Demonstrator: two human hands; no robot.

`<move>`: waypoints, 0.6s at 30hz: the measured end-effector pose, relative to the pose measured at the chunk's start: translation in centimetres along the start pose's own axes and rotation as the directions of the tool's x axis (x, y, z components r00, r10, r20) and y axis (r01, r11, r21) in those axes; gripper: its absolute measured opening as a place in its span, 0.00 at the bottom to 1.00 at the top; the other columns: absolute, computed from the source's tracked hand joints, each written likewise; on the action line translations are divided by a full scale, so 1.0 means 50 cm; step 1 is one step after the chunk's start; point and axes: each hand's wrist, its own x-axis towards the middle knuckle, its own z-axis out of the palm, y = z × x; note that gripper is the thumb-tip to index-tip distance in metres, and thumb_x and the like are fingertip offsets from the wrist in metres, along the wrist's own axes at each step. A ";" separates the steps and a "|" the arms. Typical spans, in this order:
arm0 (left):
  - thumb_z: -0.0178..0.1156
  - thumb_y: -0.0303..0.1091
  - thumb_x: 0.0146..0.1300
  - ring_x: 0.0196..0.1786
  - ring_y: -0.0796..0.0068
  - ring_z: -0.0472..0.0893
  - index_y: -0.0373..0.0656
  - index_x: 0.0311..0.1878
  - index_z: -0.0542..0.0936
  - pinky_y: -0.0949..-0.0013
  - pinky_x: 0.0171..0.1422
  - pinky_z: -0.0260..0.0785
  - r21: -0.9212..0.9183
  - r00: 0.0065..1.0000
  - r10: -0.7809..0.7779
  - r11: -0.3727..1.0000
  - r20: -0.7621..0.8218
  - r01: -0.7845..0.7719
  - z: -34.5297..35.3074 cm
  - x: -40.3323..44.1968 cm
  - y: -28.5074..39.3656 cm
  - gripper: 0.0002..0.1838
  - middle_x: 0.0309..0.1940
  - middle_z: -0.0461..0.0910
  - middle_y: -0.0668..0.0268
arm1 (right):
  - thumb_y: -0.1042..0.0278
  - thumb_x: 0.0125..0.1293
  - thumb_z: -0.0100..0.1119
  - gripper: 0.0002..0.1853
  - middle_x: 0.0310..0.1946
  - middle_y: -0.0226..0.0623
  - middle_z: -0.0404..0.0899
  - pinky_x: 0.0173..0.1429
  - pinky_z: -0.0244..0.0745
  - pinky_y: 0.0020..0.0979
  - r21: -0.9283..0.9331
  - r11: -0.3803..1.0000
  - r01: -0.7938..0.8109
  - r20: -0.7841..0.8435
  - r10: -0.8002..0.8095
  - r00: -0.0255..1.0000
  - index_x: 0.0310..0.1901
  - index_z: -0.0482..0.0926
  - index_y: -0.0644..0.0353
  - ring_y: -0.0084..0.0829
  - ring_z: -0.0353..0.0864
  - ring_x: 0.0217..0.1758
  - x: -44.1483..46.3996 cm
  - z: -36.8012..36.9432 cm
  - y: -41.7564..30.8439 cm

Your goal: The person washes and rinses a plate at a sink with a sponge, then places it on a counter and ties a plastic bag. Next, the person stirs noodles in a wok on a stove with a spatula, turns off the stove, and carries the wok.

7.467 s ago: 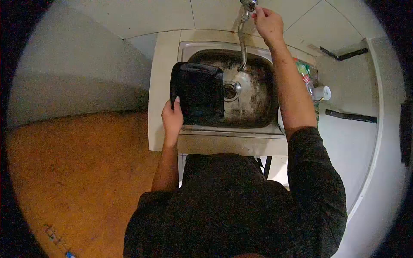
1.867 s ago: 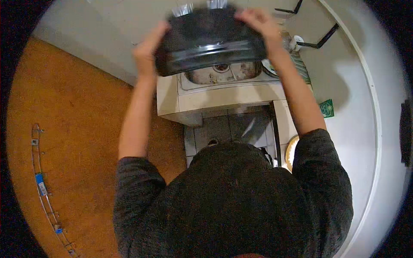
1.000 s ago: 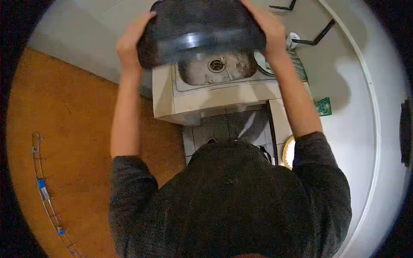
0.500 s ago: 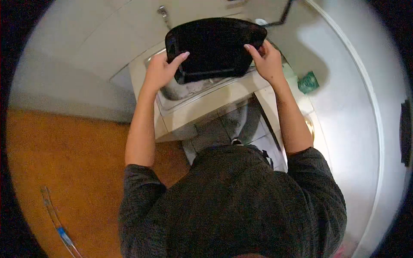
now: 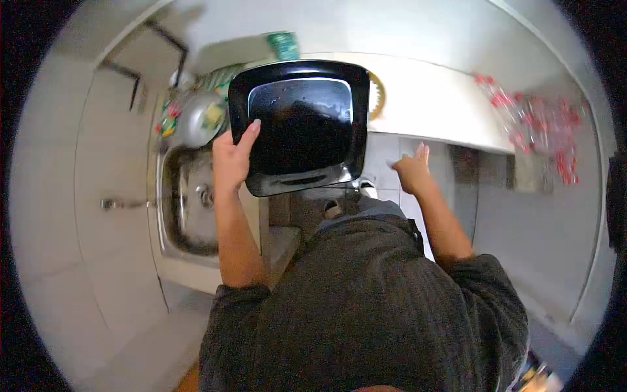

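My left hand (image 5: pixel 231 162) grips the left edge of a black square plate (image 5: pixel 302 127), with the thumb over the rim. The plate is glossy, has a raised rim and shows a few wet spots inside. It is held up in front of the counter, tilted toward me. My right hand (image 5: pixel 414 172) is off the plate, to its right, near the counter's front edge. Its fingers are slightly blurred but apart, and nothing is in them.
A steel sink (image 5: pixel 189 245) with a tap (image 5: pixel 124 204) lies to the left. Behind it stands a metal bowl (image 5: pixel 201 121). A green packet (image 5: pixel 283 46) and a round gold-rimmed object (image 5: pixel 377 97) are on the white counter (image 5: pixel 431 98). Red-capped clear bottles (image 5: pixel 539 121) stand at right.
My view has turned right, from the sink toward the white counter. The plate has come along in my left hand. My right hand has let go of it.
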 end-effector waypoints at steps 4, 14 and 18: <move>0.65 0.38 0.64 0.30 0.89 0.69 0.38 0.32 0.83 0.79 0.35 0.62 -0.176 0.962 0.146 0.979 0.232 -0.106 0.211 0.011 0.059 0.12 0.27 0.76 0.79 | 0.52 0.74 0.48 0.24 0.45 0.41 0.84 0.52 0.74 0.32 0.992 0.028 0.125 -0.126 0.386 0.914 0.61 0.73 0.60 0.29 0.82 0.47 -0.181 -0.006 0.076; 0.61 0.43 0.68 0.26 0.89 0.65 0.40 0.25 0.80 0.78 0.30 0.57 -0.093 0.546 0.170 0.982 0.821 -0.167 0.869 -0.161 0.246 0.18 0.22 0.72 0.80 | 0.52 0.72 0.51 0.26 0.43 0.34 0.81 0.46 0.71 0.26 0.890 0.018 0.455 -0.218 0.894 0.391 0.60 0.72 0.66 0.23 0.78 0.44 -0.615 0.139 0.434; 0.60 0.44 0.69 0.30 0.87 0.70 0.40 0.30 0.81 0.78 0.36 0.63 -0.122 0.327 0.115 0.992 0.938 0.001 1.103 -0.314 0.314 0.17 0.27 0.77 0.77 | 0.49 0.70 0.55 0.27 0.43 0.33 0.81 0.50 0.70 0.26 0.927 -0.038 0.373 -0.101 0.933 0.346 0.56 0.75 0.67 0.22 0.76 0.45 -0.792 0.199 0.549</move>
